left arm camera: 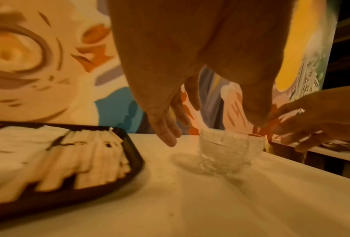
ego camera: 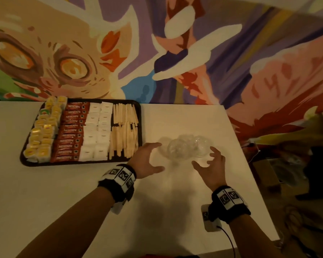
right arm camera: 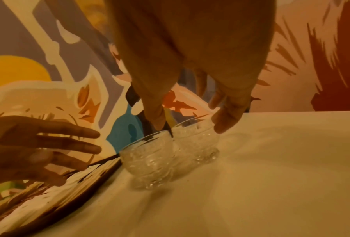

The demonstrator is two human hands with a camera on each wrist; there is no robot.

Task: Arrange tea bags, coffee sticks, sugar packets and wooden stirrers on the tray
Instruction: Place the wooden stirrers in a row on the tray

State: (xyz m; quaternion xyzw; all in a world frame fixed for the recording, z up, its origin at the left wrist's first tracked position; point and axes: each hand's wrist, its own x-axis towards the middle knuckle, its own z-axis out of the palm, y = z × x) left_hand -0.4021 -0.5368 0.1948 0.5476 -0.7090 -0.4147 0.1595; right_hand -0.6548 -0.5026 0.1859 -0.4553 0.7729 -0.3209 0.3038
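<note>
A dark tray (ego camera: 82, 163) lies at the table's left. It holds columns of yellow tea bags (ego camera: 43, 135), red coffee sticks (ego camera: 71, 135), white sugar packets (ego camera: 97, 135) and wooden stirrers (ego camera: 124, 131). Right of it stands a cluster of clear glass cups (ego camera: 177, 149). My left hand (ego camera: 151, 158) hovers at the cluster's left side with fingers spread. My right hand (ego camera: 208, 162) is spread at its right side. In the right wrist view the fingers (right arm camera: 228, 115) hang just over a cup's rim (right arm camera: 198, 144). Neither hand plainly grips a cup.
A painted mural wall runs along the table's far edge. The table's right edge (ego camera: 250, 174) lies a little beyond the cups, with dark clutter on the floor past it. A small white device with a cable (ego camera: 210, 218) sits near my right wrist.
</note>
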